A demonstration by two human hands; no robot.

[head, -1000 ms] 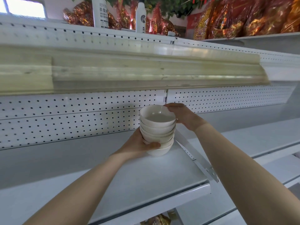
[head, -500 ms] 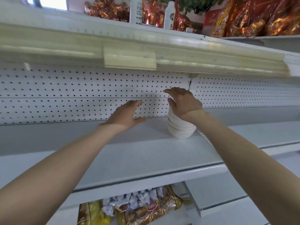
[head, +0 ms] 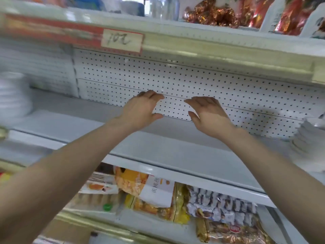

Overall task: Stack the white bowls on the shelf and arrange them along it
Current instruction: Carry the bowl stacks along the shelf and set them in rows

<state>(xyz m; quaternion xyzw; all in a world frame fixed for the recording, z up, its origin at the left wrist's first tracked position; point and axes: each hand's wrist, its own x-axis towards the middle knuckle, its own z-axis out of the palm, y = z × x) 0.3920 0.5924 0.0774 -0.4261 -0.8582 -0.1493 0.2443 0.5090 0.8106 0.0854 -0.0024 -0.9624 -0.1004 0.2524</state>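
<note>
Left hand (head: 140, 111), right hand (head: 209, 117) hover over shelf (head: 175, 155), fingers spread, holding nothing. Stack of white bowls (head: 309, 140) stands well right of right hand. Blurred white stack (head: 12, 97) far left, probably more bowls. Arranging looks unfinished.

Left hand (head: 140, 110) and right hand (head: 209, 115) are raised side by side above the white shelf (head: 175, 155). The fingers are relaxed and slightly spread, and neither hand holds anything. Behind them stands the perforated back panel (head: 193, 80). A stack of white bowls (head: 307, 138) sits on the shelf at far right (blurred), well apart from both hands. A white stack (head: 12, 95) at far left is too blurred to identify. Packaged snacks (head: 221, 206) lie on the tier below.
</note>
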